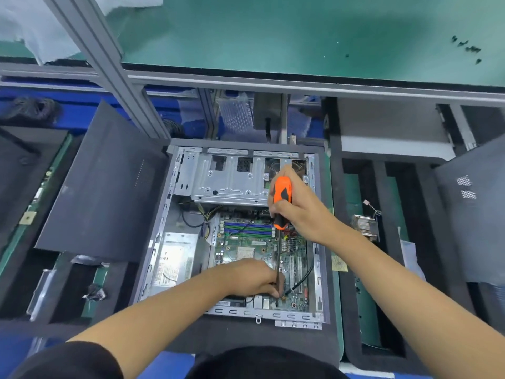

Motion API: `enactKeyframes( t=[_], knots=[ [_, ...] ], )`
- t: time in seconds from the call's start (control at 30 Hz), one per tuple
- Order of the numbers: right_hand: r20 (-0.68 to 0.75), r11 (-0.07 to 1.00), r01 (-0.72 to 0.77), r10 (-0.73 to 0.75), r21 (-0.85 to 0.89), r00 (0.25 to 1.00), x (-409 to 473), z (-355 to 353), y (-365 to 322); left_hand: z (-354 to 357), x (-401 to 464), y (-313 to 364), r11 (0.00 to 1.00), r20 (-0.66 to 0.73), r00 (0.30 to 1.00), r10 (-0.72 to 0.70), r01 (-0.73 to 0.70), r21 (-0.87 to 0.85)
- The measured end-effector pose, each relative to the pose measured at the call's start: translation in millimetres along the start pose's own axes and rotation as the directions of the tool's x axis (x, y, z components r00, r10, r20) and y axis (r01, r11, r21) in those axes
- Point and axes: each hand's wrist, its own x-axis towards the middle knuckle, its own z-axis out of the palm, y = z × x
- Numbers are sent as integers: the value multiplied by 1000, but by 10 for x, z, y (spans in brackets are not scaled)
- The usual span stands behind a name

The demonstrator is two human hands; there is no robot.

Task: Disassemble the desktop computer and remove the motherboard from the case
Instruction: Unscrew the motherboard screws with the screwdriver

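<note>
Foam bench w/ open case [318,242], green motherboard [257,242] exposed.

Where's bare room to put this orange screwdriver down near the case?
The green bench mat beyond the grey rail is bare left of the small black screws. Inside the open computer case it is crowded with both hands.

Bench surface: green mat [273,31], far side.
Frame: grey aluminium post [109,69], far-left corner.
Floor-level surround: black foam trays [363,214]; blue crates [82,110].
</note>
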Motion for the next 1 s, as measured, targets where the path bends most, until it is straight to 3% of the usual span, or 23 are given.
enactKeyframes(
  t=[0.17,0.3,0.43,0.7,0.77,1.0],
  knots=[
    [-28,1000,-1,0,-9,1000,-35,-38,-18,39,22,-39,999,-16,1000,24,-23,45],
    [-47,1000,2,-1,20,999,-46,-68,-41,23,55,-49,998,-12,1000,18,-19,-53],
    [-38,1000,-10,10,22,999,-72,-45,-41,35,150,-43,998,4,1000,24,-24,58],
    [-44,1000,2,-1,15,999,-84,-47,-15,161,74,-262,997,25,999,-28,26,74],
    [-62,1000,21,-19,21,998,-78,-54,-11,181,36,-310,985,-3,1000,-12,13,171],
    [-60,999,29,-30,-15,998,-54,-25,3,79,24,-218,987,-38,999,-30,36,159]
  ],
)
